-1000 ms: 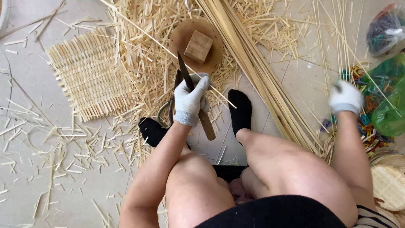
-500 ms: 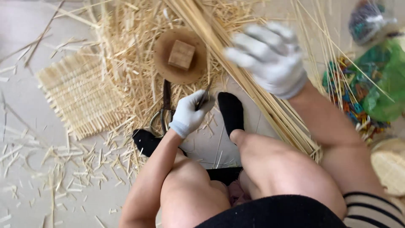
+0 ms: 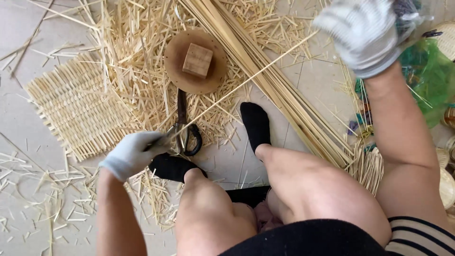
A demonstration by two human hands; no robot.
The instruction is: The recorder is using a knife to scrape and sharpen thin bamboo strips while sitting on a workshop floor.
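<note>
I see my left hand [image 3: 135,152] low at the left, gloved in white and closed around the near end of a thin strip [image 3: 246,81] together with what looks like a dark blade, though blur keeps me from telling the tool apart from the fingers. The strip runs taut up and to the right, crossing above the shears [image 3: 186,127] that lie on the floor, and ends at my right hand [image 3: 362,35], also gloved, raised near the top right corner; it is blurred, and it seems closed on the far end of the strip, but I cannot tell for sure. Beyond the shears sits a round brown disc [image 3: 177,71] with a small wood block [image 3: 197,60] on top of it. A woven mat [image 3: 76,111] lies to the left among loose cuttings. A long bundle [image 3: 279,90] of strips slants across the floor from the top centre to my right knee. My two feet in black socks [image 3: 256,125] rest on the floor between the shears and the bundle. A green bag [image 3: 429,78] lies at the right edge.
</note>
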